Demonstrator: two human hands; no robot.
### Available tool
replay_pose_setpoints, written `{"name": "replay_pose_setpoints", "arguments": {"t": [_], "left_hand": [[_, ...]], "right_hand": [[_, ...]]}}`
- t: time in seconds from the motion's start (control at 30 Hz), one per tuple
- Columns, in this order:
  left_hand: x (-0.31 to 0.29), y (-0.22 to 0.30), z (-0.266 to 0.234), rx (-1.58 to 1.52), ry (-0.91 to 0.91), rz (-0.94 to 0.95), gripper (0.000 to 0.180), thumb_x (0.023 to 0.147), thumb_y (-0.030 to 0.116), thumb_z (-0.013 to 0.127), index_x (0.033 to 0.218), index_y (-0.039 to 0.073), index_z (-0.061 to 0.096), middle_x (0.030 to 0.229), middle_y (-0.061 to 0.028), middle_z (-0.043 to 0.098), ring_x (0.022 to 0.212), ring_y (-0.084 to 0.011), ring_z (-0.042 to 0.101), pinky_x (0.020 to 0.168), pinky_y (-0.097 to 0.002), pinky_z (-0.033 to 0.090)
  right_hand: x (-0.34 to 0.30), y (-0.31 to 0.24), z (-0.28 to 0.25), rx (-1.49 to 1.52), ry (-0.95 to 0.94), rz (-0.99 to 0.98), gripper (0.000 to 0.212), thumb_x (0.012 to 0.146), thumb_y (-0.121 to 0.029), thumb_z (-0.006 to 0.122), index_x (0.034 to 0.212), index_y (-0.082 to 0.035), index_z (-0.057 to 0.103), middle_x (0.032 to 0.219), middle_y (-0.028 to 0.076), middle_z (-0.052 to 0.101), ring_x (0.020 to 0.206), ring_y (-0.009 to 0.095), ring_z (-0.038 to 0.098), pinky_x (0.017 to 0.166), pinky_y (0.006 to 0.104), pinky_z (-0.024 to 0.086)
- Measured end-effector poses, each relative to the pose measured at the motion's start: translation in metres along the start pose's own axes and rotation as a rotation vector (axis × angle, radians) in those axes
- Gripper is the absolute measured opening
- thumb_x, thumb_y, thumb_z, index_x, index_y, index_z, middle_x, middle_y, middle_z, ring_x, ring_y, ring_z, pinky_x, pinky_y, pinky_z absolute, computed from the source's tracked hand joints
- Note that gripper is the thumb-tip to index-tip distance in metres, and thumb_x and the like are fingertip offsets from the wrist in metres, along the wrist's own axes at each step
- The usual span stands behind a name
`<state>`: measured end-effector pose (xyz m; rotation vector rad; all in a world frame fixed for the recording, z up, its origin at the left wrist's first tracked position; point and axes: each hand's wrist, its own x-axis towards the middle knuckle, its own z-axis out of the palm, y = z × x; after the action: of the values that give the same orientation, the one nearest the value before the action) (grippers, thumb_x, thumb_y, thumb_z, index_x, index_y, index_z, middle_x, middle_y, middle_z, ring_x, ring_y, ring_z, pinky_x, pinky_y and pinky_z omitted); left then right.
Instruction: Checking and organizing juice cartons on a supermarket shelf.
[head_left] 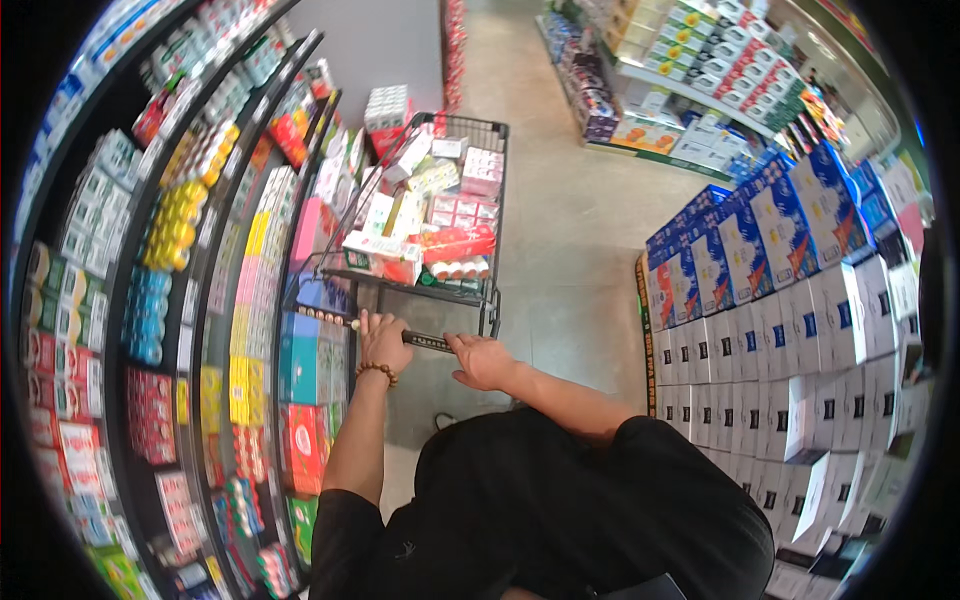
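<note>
My left hand (383, 342), with a beaded bracelet at its wrist, is closed over the black handle (428, 342) of a shopping cart. My right hand (481, 361) grips the same handle farther right, its fingers partly hidden by the back of the hand. Ahead of both hands is the black wire cart (503, 132), heaped with packs and cartons. Among them lie a red pack (452, 243), a pink-and-white box (482, 170) and a long white carton (376, 246), tilted across the near side.
Shelves (140, 190) packed with drink packs, yellow, blue and pink, run close along the left. Stacked white cartons (735, 345) topped by blue boxes (765, 220) stand at the right. Farther off is a display of boxes (725, 55). Grey floor (565, 250) lies between.
</note>
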<state>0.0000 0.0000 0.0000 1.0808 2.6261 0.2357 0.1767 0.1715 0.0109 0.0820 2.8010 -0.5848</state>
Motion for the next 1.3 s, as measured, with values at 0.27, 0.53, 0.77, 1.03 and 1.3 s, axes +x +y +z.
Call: {"name": "replay_pose_setpoints", "arguments": {"t": [0.27,0.53,0.77,1.03,1.3], "left_hand": [[-0.054,0.056,0.034,-0.219,0.317,-0.307,0.023,0.091,0.029,0.067,0.088,0.009,0.077,0.117,-0.0089,0.071,0.138,-0.0325,0.048,0.125,-0.0574,0.019],[-0.075,0.081,0.047,-0.126,0.258,-0.563,0.016,0.082,0.018,0.072,0.09,0.005,0.076,0.112,-0.0145,0.073,0.127,-0.0382,0.051,0.105,-0.046,0.047],[-0.114,0.07,0.052,-0.132,0.231,-0.655,0.034,0.073,0.003,0.066,0.105,0.007,0.077,0.12,-0.0134,0.071,0.131,-0.0367,0.049,0.112,-0.0424,0.043],[-0.172,0.092,0.079,-0.11,0.29,-0.672,0.033,0.075,0.002,0.066,0.105,0.007,0.075,0.123,-0.0148,0.067,0.134,-0.0358,0.048,0.112,-0.0436,0.045],[-0.23,0.094,0.089,-0.067,0.43,-0.661,0.025,0.077,0.002,0.064,0.1,0.005,0.073,0.117,-0.0132,0.068,0.126,-0.0359,0.054,0.109,-0.043,0.047]], "right_hand": [[-0.049,0.028,-0.012,0.348,0.08,-0.507,0.063,0.087,-0.026,0.075,0.141,-0.001,0.053,0.145,0.023,0.055,0.123,0.041,0.061,0.103,0.0437,0.052],[-0.101,0.141,-0.046,0.657,-0.09,-0.37,0.043,0.093,-0.021,0.07,0.133,-0.006,0.062,0.142,0.017,0.058,0.12,0.037,0.064,0.101,0.0439,0.053],[-0.11,0.225,-0.023,0.621,-0.257,-0.103,0.041,0.096,-0.026,0.07,0.13,-0.004,0.065,0.127,0.019,0.068,0.104,0.032,0.073,0.092,0.0417,0.057],[-0.176,0.25,0.027,0.773,-0.294,0.026,0.037,0.095,-0.024,0.071,0.124,-0.001,0.067,0.112,0.018,0.074,0.098,0.031,0.075,0.086,0.0392,0.059],[-0.172,0.237,0.045,0.63,-0.337,-0.041,0.037,0.095,-0.026,0.069,0.124,-0.004,0.069,0.113,0.018,0.075,0.105,0.032,0.073,0.094,0.0403,0.056]]}}
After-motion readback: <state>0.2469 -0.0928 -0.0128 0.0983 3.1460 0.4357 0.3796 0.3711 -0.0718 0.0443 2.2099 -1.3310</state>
